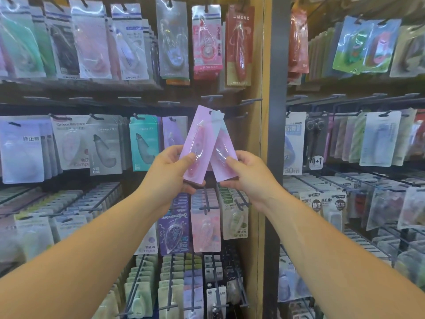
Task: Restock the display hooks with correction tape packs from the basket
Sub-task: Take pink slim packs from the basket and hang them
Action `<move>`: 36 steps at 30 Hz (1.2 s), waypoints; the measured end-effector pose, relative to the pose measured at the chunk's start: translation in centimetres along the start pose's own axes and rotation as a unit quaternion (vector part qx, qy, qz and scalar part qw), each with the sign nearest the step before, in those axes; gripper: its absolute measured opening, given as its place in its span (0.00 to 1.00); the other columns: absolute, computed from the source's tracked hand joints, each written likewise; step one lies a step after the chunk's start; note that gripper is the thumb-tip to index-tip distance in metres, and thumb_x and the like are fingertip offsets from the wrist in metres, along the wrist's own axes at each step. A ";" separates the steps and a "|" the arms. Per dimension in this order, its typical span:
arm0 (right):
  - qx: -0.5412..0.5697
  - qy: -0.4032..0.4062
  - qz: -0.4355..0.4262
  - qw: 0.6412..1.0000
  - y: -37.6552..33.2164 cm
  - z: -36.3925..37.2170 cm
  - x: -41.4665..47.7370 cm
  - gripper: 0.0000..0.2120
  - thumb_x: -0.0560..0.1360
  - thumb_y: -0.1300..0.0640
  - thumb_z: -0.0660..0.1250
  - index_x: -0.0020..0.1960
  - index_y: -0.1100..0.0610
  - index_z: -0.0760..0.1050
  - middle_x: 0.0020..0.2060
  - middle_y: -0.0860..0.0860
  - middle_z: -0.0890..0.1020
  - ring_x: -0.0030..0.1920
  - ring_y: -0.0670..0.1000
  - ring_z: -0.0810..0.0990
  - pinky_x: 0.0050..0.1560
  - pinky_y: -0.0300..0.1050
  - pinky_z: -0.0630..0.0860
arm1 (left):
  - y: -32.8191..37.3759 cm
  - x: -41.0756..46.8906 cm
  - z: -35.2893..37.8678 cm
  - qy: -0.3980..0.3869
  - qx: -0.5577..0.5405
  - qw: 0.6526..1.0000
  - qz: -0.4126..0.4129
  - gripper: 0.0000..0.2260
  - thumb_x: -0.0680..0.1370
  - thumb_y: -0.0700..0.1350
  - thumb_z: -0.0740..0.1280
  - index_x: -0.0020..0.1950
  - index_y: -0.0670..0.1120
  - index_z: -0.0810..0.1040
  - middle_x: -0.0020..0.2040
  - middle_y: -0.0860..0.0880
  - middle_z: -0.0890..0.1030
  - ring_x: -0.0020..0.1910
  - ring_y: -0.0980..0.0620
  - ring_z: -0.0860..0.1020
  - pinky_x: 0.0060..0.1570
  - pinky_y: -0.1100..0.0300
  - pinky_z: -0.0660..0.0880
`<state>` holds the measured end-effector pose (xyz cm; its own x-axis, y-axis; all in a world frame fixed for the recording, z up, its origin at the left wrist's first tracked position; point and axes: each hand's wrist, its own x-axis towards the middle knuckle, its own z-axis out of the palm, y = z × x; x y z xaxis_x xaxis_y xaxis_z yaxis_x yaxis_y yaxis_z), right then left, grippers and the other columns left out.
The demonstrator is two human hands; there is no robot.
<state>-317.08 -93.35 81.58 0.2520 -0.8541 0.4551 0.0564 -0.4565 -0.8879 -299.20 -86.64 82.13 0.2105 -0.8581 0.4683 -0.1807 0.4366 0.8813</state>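
My left hand [174, 166] pinches a pink correction tape pack [199, 139], my right hand [247, 171] a second pack [222, 155]; fingers [188, 158] grip the lower ends, leaving punched tops free near a bare hook [240, 115]

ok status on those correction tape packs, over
Both up: left grip holds a pink pack, right grip holds a second pink pack. Tops overlap near a bare hook, neither hung. Basket not in view, nothing blocking.
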 end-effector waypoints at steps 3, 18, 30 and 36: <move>0.007 0.000 0.001 1.000 0.0 0.0 0.0 0.12 0.85 0.53 0.63 0.66 0.55 0.76 0.56 0.51 0.83 0.53 0.50 0.84 0.43 0.40 0.83 | 0.0 -0.2 0.4 0.019 -0.001 1.000 0.007 0.10 0.86 0.48 0.65 0.68 0.50 0.77 0.56 0.47 0.84 0.40 0.46 0.88 0.37 0.54 0.82; -0.012 0.021 0.023 0.999 0.7 0.1 1.5 0.10 0.84 0.55 0.64 0.63 0.55 0.78 0.56 0.53 0.84 0.54 0.52 0.85 0.45 0.43 0.85 | -0.9 2.2 1.1 0.040 0.027 0.997 -0.067 0.11 0.85 0.49 0.68 0.65 0.47 0.81 0.56 0.47 0.86 0.51 0.45 0.86 0.44 0.54 0.83; -0.083 0.033 0.087 0.992 1.0 2.7 5.2 0.07 0.83 0.58 0.61 0.49 0.50 0.76 0.52 0.53 0.84 0.55 0.56 0.83 0.59 0.56 0.82 | -2.0 6.2 3.0 0.062 0.096 0.989 -0.097 0.08 0.84 0.50 0.69 0.48 0.47 0.78 0.55 0.41 0.84 0.52 0.40 0.86 0.56 0.42 0.84; -0.168 0.055 0.053 0.983 1.1 1.8 2.5 0.24 0.84 0.54 0.61 0.79 0.52 0.65 0.67 0.50 0.76 0.66 0.54 0.76 0.70 0.57 0.74 | -1.6 4.1 1.9 0.067 0.281 0.957 -0.036 0.13 0.85 0.52 0.66 0.53 0.43 0.83 0.54 0.41 0.85 0.54 0.40 0.84 0.62 0.43 0.80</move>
<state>-314.68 -95.52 81.58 0.1331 -0.9147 0.3815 -0.2915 -0.4040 -0.8671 -299.90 -91.39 82.55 0.3567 -0.8220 0.4440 -0.6410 0.1304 0.7564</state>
